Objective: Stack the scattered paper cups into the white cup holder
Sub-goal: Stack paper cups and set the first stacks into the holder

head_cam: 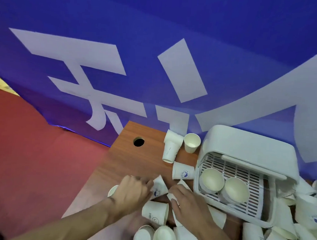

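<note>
White paper cups lie scattered over a wooden table. My left hand grips a cup with a blue logo, held on its side. My right hand closes over another cup, mostly hidden under the fingers. The white cup holder, a slatted basket with a lid, stands at the right with two cup stacks inside, mouths up. Loose cups lie behind the hands and in front of them.
More cups stand at the table's back and pile up at the lower right. A round cable hole is in the tabletop. A blue banner with white letters hangs behind; red floor at left.
</note>
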`<state>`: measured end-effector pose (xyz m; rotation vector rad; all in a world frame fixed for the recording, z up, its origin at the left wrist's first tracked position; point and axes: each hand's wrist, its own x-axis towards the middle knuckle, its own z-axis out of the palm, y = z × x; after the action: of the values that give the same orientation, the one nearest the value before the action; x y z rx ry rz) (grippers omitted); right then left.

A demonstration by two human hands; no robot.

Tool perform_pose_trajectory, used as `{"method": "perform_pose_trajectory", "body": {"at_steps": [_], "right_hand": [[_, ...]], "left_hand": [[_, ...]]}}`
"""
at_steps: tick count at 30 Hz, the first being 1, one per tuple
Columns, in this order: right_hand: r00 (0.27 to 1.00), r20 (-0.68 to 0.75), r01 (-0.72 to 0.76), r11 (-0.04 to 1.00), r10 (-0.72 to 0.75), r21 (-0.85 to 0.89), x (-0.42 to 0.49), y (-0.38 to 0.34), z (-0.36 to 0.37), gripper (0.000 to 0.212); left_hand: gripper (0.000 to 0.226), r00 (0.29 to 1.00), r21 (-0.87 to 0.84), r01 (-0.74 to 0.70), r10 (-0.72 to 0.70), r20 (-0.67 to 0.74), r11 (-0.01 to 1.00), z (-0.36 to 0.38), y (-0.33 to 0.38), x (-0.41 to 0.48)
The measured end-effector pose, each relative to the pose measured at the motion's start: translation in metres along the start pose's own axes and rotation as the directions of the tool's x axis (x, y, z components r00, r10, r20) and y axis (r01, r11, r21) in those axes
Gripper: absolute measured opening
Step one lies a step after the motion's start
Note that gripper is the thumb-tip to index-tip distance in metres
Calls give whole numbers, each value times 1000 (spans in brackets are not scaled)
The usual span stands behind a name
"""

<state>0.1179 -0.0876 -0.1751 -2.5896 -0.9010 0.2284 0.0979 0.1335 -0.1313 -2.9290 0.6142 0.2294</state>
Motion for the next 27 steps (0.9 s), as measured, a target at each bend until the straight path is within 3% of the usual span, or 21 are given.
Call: {"method": "perform_pose_trajectory", "body": {"at_steps": [7, 9, 12, 15, 16, 17, 21, 24, 27], "right_hand": [[971, 110, -208, 977, 212, -47, 48, -26, 26, 45], [952, 122, -276, 960, 280, -51, 56, -26, 30, 46], [919, 145, -366, 930, 366, -27, 65, -25, 39, 46], [857, 198, -505, 852, 476, 135, 71, -22, 48, 38], [834, 223, -547, 810, 505, 213, 71, -21, 49, 32], [819, 239, -572, 771, 522, 278, 71, -21, 50, 25], [805, 216, -588, 695, 552, 414, 70, -19, 50, 19], [793, 196, -598, 680, 576, 424, 68, -21, 35, 16], [808, 123, -579, 738, 576, 347, 63, -27, 11, 10]], "left_hand": [[48, 961, 6, 226, -224, 164, 974, 22, -35, -50], [41, 934, -7, 235, -224, 277, 972, 26, -35, -56], [18, 917, -77, 340, -312, 249, 937, 45, -37, -56], [25, 923, -79, 291, -258, 285, 953, 40, -39, -53], [24, 941, -56, 265, -246, 232, 962, 39, -40, -50], [17, 933, -61, 262, -236, 270, 963, 42, -38, -49], [15, 935, -50, 248, -226, 273, 967, 51, -33, -50], [19, 952, -38, 191, -175, 252, 981, 36, -34, -50], [21, 955, 30, 160, -162, 248, 987, 8, -35, -50]]}}
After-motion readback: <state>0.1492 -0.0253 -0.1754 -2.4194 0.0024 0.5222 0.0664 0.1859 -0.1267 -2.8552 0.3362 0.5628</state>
